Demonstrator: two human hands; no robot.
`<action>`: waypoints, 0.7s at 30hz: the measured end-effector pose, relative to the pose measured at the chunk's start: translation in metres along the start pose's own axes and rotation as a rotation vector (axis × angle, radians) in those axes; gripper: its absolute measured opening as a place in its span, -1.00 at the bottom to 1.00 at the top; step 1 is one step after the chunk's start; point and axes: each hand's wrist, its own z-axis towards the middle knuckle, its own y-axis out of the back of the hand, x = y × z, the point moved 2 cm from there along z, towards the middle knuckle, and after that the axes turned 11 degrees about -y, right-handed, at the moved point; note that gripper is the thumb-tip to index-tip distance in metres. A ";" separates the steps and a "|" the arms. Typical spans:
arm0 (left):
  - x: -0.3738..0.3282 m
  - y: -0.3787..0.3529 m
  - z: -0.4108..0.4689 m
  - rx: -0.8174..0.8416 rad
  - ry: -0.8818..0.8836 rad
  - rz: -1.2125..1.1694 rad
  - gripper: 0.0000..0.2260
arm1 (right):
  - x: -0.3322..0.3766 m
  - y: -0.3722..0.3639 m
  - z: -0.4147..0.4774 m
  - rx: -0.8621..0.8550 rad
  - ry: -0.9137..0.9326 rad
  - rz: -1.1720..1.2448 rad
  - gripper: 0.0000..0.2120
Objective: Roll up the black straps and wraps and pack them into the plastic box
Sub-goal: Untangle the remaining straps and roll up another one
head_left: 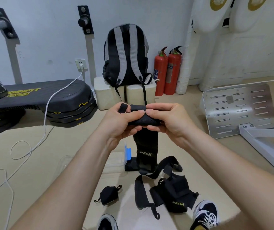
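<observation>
Above a tan floor (50, 155), we pinch the half-rolled end of a long black fabric wrap (145, 141) between our left hand (121, 120) and right hand (167, 120), its tail hanging down near the clear plastic box (116, 161), with one small rolled black bundle (108, 195) and loose black straps (140, 191) lying nearby.

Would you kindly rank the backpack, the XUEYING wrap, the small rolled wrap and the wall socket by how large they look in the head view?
1. backpack
2. XUEYING wrap
3. rolled wrap
4. wall socket
Both wraps lie nearer the camera, so true sizes may differ.
</observation>
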 end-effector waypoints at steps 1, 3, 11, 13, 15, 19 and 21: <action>0.000 0.000 -0.001 0.008 0.013 0.004 -0.73 | 0.001 0.000 0.000 -0.002 0.003 -0.003 -0.88; 0.000 0.006 0.000 -0.031 0.038 0.022 -0.79 | 0.005 0.002 -0.001 -0.014 0.003 0.007 -0.87; -0.017 0.034 -0.004 0.061 -0.174 0.071 -0.76 | 0.016 0.011 -0.004 -0.042 0.025 0.026 -0.87; -0.020 0.029 -0.011 0.251 -0.266 0.168 -0.59 | 0.016 0.010 -0.005 -0.032 0.015 0.051 -0.88; -0.019 0.025 -0.012 0.255 -0.372 0.308 -0.59 | 0.017 0.009 -0.006 -0.019 -0.006 0.080 -0.89; -0.016 0.016 -0.009 0.173 -0.437 0.279 -0.70 | 0.015 0.007 -0.008 0.021 -0.049 0.122 -0.90; -0.015 0.014 -0.007 0.167 -0.443 0.244 -0.72 | 0.015 0.007 -0.008 0.040 -0.070 0.146 -0.90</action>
